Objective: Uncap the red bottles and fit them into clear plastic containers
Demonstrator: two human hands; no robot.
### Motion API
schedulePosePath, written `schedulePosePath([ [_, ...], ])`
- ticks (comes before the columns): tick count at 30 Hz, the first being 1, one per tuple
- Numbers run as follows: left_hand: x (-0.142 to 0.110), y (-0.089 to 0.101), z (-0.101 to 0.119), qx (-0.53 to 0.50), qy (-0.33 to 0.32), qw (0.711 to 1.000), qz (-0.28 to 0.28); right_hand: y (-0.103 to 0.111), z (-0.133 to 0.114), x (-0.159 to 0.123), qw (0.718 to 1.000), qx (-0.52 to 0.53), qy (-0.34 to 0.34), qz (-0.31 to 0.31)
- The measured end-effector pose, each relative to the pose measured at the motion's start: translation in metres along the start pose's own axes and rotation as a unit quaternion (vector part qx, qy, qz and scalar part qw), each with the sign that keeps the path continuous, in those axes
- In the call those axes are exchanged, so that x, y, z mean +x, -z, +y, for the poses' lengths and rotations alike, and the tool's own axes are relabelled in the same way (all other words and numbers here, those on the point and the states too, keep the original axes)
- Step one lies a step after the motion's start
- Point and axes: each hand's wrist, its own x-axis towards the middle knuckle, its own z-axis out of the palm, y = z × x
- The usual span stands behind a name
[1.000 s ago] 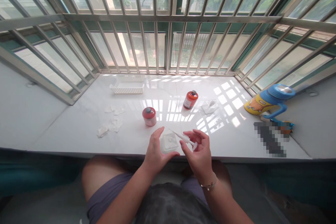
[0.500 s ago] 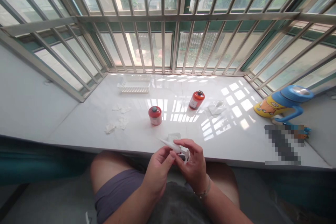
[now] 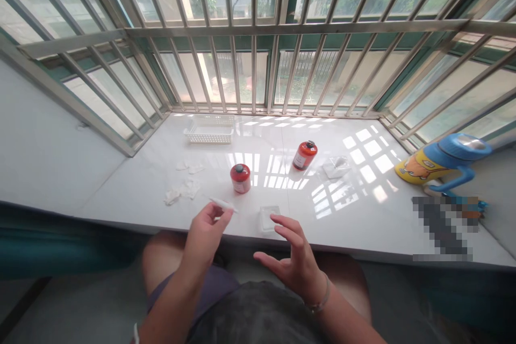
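My left hand [image 3: 205,234] pinches a slender white tube [image 3: 221,204] between thumb and fingers, just over the near part of the counter. Its exact kind is too blurred to make out. To the right, my right hand [image 3: 298,260] is empty, thumb and fingers spread. Its fingertips are nearest a small clear plastic box [image 3: 266,220] lying by the front edge; whether they touch it I cannot tell. Beyond the hands stands a squat red bottle [image 3: 241,179] with a dark cap. A second red bottle [image 3: 304,157] is farther back to the right.
White scraps [image 3: 182,191] lie on the left of the counter [image 3: 133,193]. A white basket [image 3: 209,137] stands near the barred window. On the right are a clear packet [image 3: 335,167], a yellow and blue flask [image 3: 439,158] and a pixelated dark object [image 3: 437,226].
My hands have parted. The left has moved left with the white tube; the right has let go and opened. The clear box is now more fully visible.
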Motion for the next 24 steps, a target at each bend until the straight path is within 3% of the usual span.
schedulePosePath([
  [2, 0.026, 0.042, -0.001, 0.202, -0.031, 0.974, 0.1, 0.005, 0.002, -0.004, 1.0, -0.007, 0.002, -0.006],
  [4, 0.05, 0.08, -0.001, 0.409, -0.09, 0.885, 0.205, 0.008, 0.003, -0.008, 1.0, -0.013, -0.008, -0.004],
  [7, 0.079, 0.119, -0.006, 0.612, -0.13, 0.759, 0.18, 0.01, 0.003, -0.012, 1.0, -0.018, -0.017, 0.002],
  [9, 0.095, 0.131, -0.012, 0.677, -0.106, 0.714, 0.142, 0.009, 0.003, -0.013, 1.0, -0.02, -0.017, 0.003],
  [11, 0.107, 0.134, -0.019, 0.705, -0.081, 0.697, 0.106, 0.009, 0.002, -0.012, 1.0, -0.018, -0.018, 0.002],
  [18, 0.128, 0.124, -0.035, 0.699, -0.069, 0.71, 0.049, 0.013, 0.002, -0.011, 1.0, -0.018, -0.024, -0.011],
  [20, 0.129, 0.116, -0.036, 0.655, -0.089, 0.749, 0.052, 0.014, 0.003, -0.012, 0.999, -0.019, -0.028, -0.014],
  [24, 0.126, 0.079, -0.032, 0.466, -0.195, 0.862, 0.027, 0.014, 0.002, -0.014, 0.999, -0.014, -0.041, -0.019],
])
